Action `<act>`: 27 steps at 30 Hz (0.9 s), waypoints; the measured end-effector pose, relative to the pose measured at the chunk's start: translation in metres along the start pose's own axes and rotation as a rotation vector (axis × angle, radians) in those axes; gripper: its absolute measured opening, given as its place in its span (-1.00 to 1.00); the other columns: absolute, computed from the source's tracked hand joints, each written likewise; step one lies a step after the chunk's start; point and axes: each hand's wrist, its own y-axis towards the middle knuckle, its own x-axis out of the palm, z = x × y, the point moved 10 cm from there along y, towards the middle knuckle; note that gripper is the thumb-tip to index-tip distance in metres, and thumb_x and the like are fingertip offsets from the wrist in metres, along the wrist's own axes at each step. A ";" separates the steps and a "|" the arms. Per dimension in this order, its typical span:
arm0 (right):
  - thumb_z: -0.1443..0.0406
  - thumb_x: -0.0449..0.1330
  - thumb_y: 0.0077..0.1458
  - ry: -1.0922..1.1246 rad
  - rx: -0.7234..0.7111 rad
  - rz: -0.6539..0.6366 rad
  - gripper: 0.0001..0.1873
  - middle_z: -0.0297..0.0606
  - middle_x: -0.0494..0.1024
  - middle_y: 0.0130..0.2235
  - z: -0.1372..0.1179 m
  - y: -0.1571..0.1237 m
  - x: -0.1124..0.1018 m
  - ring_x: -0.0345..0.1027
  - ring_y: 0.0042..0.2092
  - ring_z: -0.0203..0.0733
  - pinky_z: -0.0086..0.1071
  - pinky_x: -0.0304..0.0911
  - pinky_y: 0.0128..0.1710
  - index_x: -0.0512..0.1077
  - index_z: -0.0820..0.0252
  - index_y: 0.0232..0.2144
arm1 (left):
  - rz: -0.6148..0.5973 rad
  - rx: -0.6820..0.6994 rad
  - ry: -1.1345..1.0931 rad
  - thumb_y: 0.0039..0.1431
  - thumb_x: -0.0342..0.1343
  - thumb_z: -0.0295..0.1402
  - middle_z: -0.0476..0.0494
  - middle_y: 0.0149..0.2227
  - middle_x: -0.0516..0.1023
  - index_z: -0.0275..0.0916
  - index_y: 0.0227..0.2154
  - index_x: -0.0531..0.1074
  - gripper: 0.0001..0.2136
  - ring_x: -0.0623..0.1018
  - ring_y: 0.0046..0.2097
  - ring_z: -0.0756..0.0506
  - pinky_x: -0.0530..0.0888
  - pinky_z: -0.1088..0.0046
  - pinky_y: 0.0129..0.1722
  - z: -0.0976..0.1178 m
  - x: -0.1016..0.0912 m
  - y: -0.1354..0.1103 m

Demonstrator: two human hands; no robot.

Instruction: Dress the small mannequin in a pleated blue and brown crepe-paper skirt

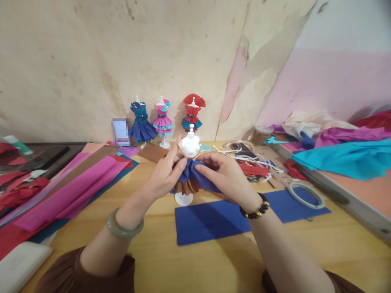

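Note:
A small white mannequin (190, 145) stands on a round white base (183, 199) at the middle of the wooden table (171, 260). A gathered blue paper skirt (193, 171) sits around its waist over a brown pleated layer (186, 186). My left hand (163, 174) pinches the blue paper on the left side, fingers closed. My right hand (224, 174) presses and grips the same paper on the right. A flat blue paper sheet (214, 219) lies just in front of the mannequin.
Three dressed mannequins stand by the wall: blue (141, 122), pink (163, 120), red and teal (192, 114). Pink and red crepe sheets (76, 187) lie left. White paper strips (241, 152), a tape ring (305, 194), a teal sheet (345, 158) lie right.

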 end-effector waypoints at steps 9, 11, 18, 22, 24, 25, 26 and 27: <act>0.28 0.26 0.15 -0.049 0.001 0.012 -0.92 -0.27 0.61 -0.31 0.002 0.000 0.001 0.48 -0.27 -0.19 -0.31 0.37 -0.23 0.47 0.17 -0.35 | 0.034 0.035 -0.174 0.25 0.15 -0.26 -0.26 0.03 0.58 -0.23 0.22 0.25 -0.50 0.55 0.09 -0.23 0.43 0.22 0.12 -0.001 0.004 0.001; 0.28 0.26 0.15 -0.050 -0.012 0.012 -0.92 -0.28 0.60 -0.33 0.000 0.000 0.001 0.47 -0.29 -0.20 -0.32 0.37 -0.25 0.46 0.17 -0.36 | 0.032 0.026 -0.183 0.27 0.13 -0.26 -0.26 0.03 0.58 -0.22 0.20 0.26 -0.53 0.54 0.09 -0.24 0.44 0.21 0.12 -0.001 0.004 0.001; 0.34 0.24 0.17 -0.078 -0.076 -0.020 -0.95 -0.30 0.64 -0.28 -0.013 -0.001 0.001 0.50 -0.25 -0.20 -0.31 0.37 -0.18 0.52 0.16 -0.31 | -0.010 0.004 -0.204 0.32 0.02 -0.21 -0.26 -0.01 0.58 -0.23 0.19 0.29 -0.57 0.57 -0.02 -0.21 0.48 0.20 0.04 -0.004 0.004 -0.001; 0.35 0.22 0.19 -0.078 -0.121 -0.047 -0.89 -0.29 0.66 -0.24 -0.019 -0.004 0.004 0.53 -0.19 -0.16 -0.29 0.38 -0.14 0.56 0.12 -0.28 | -0.002 0.002 -0.162 0.31 0.02 -0.22 -0.21 -0.09 0.60 -0.22 0.24 0.25 -0.53 0.58 -0.06 -0.20 0.46 0.17 0.07 -0.006 0.003 -0.001; 0.35 0.21 0.19 -0.086 -0.142 -0.042 -0.88 -0.28 0.67 -0.23 -0.021 -0.004 0.004 0.53 -0.19 -0.15 -0.28 0.39 -0.14 0.57 0.11 -0.28 | -0.005 0.010 -0.151 0.31 0.02 -0.22 -0.22 -0.08 0.60 -0.22 0.26 0.22 -0.51 0.58 -0.04 -0.20 0.46 0.18 0.08 -0.005 0.004 0.000; 0.34 0.21 0.19 -0.093 -0.152 -0.040 -0.87 -0.29 0.67 -0.24 -0.022 -0.004 0.004 0.53 -0.20 -0.16 -0.28 0.39 -0.15 0.58 0.11 -0.28 | -0.006 0.014 -0.147 0.31 0.02 -0.22 -0.23 -0.07 0.60 -0.22 0.28 0.20 -0.49 0.58 -0.03 -0.21 0.46 0.19 0.08 -0.004 0.004 0.000; 0.34 0.21 0.19 -0.100 -0.163 -0.040 -0.87 -0.29 0.67 -0.26 -0.023 -0.003 0.004 0.52 -0.22 -0.16 -0.28 0.39 -0.16 0.58 0.11 -0.28 | -0.004 0.017 -0.141 0.31 0.02 -0.22 -0.23 -0.07 0.60 -0.22 0.29 0.18 -0.48 0.58 -0.02 -0.21 0.46 0.19 0.08 -0.004 0.004 -0.001; 0.34 0.21 0.19 -0.106 -0.174 -0.040 -0.87 -0.30 0.66 -0.28 -0.024 -0.003 0.004 0.52 -0.24 -0.17 -0.28 0.39 -0.17 0.59 0.10 -0.29 | -0.004 0.017 -0.135 0.31 0.02 -0.22 -0.23 -0.06 0.60 -0.22 0.30 0.17 -0.48 0.58 -0.01 -0.21 0.46 0.19 0.09 -0.004 0.004 -0.001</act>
